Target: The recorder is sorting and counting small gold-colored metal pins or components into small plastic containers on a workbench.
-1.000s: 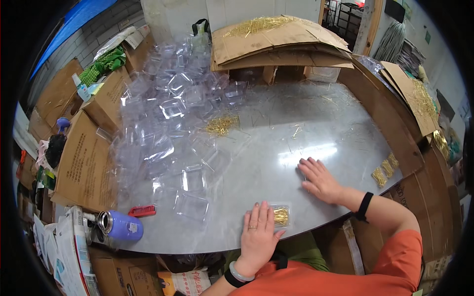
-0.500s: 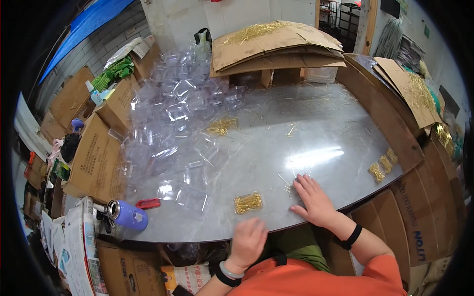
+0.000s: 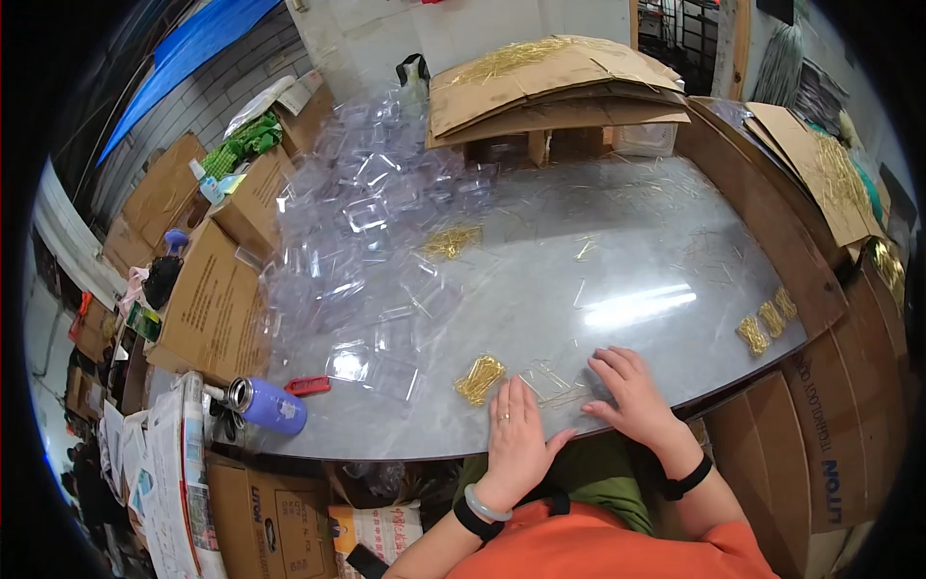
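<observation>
My left hand [image 3: 518, 434] lies at the table's near edge with its fingers stretched out, beside a small clear box filled with thin gold wire pins [image 3: 478, 379]. Palm down to its right rests my right hand [image 3: 632, 398], fingers slightly spread. Between the two hands are several loose thin wire pins [image 3: 550, 378], close to the fingertips. Neither hand appears to hold anything, though what lies under the palms is hidden. Farther up the table sits a small heap of gold pins [image 3: 451, 241].
Clear plastic boxes [image 3: 367, 212] are heaped on the left. A purple bottle [image 3: 275, 407] and a red tool [image 3: 307, 386] stand near the front left. Several filled boxes [image 3: 752, 335] line the right edge. Cardboard sheets [image 3: 559, 87] cover a stand at the back.
My left hand has moved forward onto the table and opened from a closed shape. The filled box now sits turned. Loose pins are gathered between my hands. The whole view has shifted slightly.
</observation>
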Motion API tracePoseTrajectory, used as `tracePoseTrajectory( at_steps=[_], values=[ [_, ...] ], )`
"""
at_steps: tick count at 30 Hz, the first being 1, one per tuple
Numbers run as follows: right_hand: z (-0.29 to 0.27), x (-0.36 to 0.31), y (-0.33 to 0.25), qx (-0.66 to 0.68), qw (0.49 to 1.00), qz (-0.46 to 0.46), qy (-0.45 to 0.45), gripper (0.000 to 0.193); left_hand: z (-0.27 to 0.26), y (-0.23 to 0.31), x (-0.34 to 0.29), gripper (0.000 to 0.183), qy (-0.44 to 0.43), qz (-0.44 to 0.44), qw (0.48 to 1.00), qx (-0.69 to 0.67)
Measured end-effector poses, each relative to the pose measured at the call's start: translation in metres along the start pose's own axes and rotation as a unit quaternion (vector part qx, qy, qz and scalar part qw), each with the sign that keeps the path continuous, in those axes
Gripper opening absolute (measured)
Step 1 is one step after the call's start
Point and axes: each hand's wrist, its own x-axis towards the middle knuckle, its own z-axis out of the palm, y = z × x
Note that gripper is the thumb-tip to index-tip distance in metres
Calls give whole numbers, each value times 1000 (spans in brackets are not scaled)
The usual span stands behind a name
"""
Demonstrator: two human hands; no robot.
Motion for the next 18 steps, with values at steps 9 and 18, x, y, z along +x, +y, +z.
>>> tracePoseTrajectory(
  at_steps=[9, 18],
  values=[
    [17, -9, 6, 9, 1000, -12, 22, 24, 11, 4, 37, 84, -32, 27, 999, -32],
    [25, 10, -1, 33, 991, 60, 112, 28, 20, -3, 35, 59, 2, 77, 992, -99]
  ],
)
